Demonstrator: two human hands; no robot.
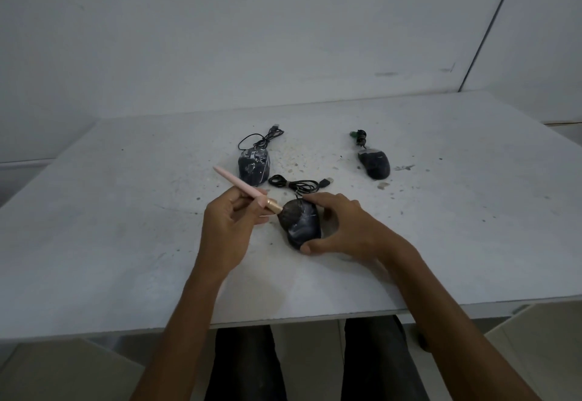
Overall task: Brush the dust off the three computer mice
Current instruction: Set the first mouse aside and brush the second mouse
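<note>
Closest to me, below the table (126, 243) edge, are my 2 knees (245, 366) in dark trousers. Above them my left hand (225, 230) pinches 1 pink brush (248, 192) between thumb and curled fingers, its handle slanting up and away to the left and its dark bristles touching the far left shoulder of the near mouse (302, 222). My right hand (343, 227) grips that mouse where it lies on the table, thumb at the near end and forefinger at the far end, with the other fingers curved beside it.

I count 3 black mice. The near mouse is under the brush, and pale streaks across its back tell me, I judge, that it is only partly done. The far-left mouse (253, 167) and far-right mouse (374, 164) sit well apart farther back. Both show grey smears, so I take them as not yet brushed. That leaves most of the job ahead.

Each of the 3 trails 1 bundled cable (299, 183). Pale grit (296, 158) is scattered on the tabletop between the 2 far mice.
</note>
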